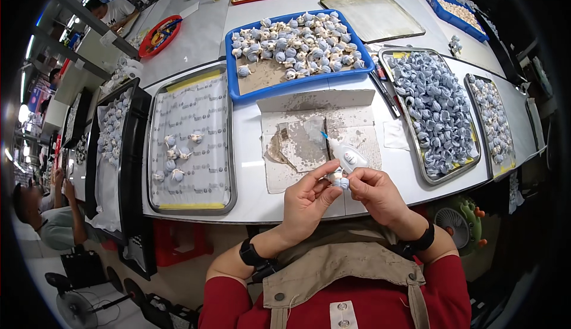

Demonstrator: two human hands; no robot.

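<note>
Between the fingertips of my left hand (307,201) and my right hand (377,196) is a small blue-and-white figurine (339,181). Both hands pinch it over the table's front edge. Just beyond it, a white squeeze bottle (350,156) with a thin blue tip lies on stained cardboard (366,137). In front of me, a blue tray (242,89) bears many similar blue-and-cream figurines. A metal tray (156,168) to the left has several such figurines on printed paper. At the right, another metal tray (429,179) is heaped with blue-grey curled pieces (434,109).
Black trays (138,130) stand at the left edge. A narrow tray (496,124) of small pieces lies far right. A dark pen-like tool (389,100) lies beside the cardboard. A red basin (159,36) and a bare metal tray (373,17) sit farther back. A green fan (461,225) stands below right.
</note>
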